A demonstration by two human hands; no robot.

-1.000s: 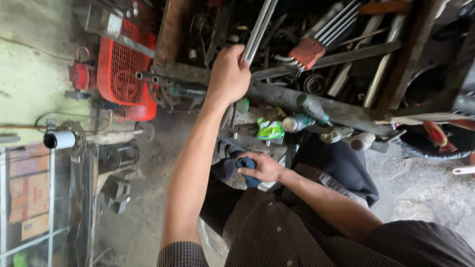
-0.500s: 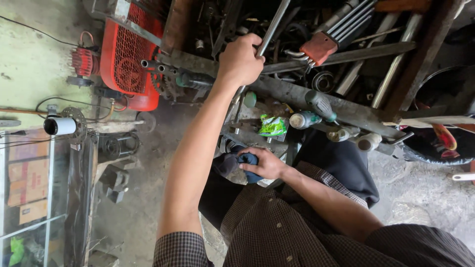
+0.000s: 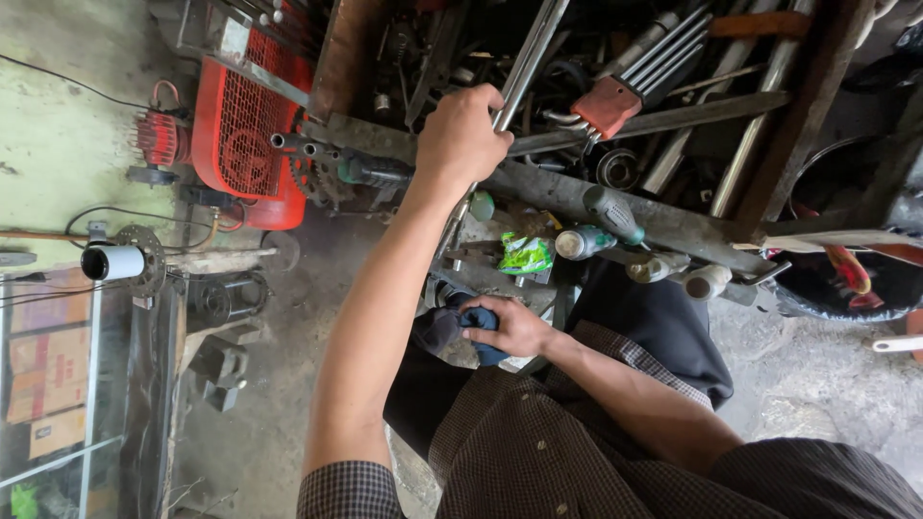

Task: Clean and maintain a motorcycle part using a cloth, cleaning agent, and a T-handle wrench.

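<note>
The left hand (image 3: 461, 139) was up high, arm stretched out, fingers wrapped tight around a long steel rod (image 3: 532, 48) — the rod ran up and away past the knuckles toward the top of the view and dropped down below the fist toward the bench (image 3: 577, 197). Down low, close to the body, the right hand (image 3: 514, 327) was clenched on a dark blue cloth (image 3: 452, 327), bunched under the fingers right where the rod's lower end came down; whether cloth and rod actually touched there could not be told. Just beyond that hand sat a crumpled green wrapper (image 3: 525, 255) and a small bottle (image 3: 582, 242) lying on its side. Off to the left of the raised hand stood a red machine (image 3: 240, 135) with a mesh guard. Up to the right, a rust-red holder (image 3: 606, 104) gripped a fan of long hex keys among the piled metal bars
</note>
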